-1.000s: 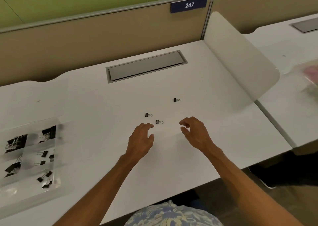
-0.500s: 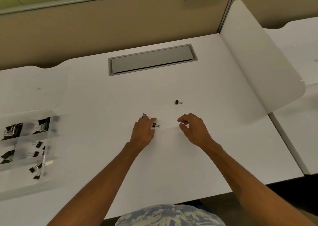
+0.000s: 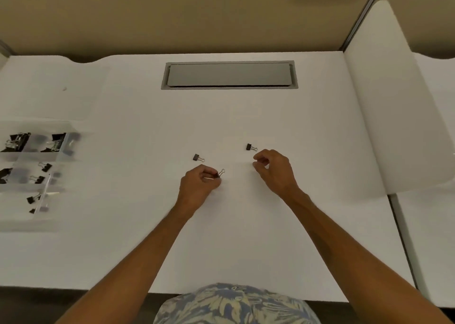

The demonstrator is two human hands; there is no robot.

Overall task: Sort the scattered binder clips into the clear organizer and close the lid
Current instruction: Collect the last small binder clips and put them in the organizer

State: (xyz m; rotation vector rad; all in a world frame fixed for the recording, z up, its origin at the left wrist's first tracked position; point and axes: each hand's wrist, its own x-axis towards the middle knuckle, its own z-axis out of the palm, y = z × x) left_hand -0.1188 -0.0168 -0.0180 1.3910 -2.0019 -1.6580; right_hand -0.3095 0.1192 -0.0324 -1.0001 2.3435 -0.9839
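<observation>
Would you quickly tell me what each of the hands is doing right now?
Left hand: pinches a binder clip.
Right hand: loosely curled, holds nothing.

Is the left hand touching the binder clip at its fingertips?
Touching. The head view shows the left hand pinching the binder clip between thumb and fingers, with the wire handles poking out.
</observation>
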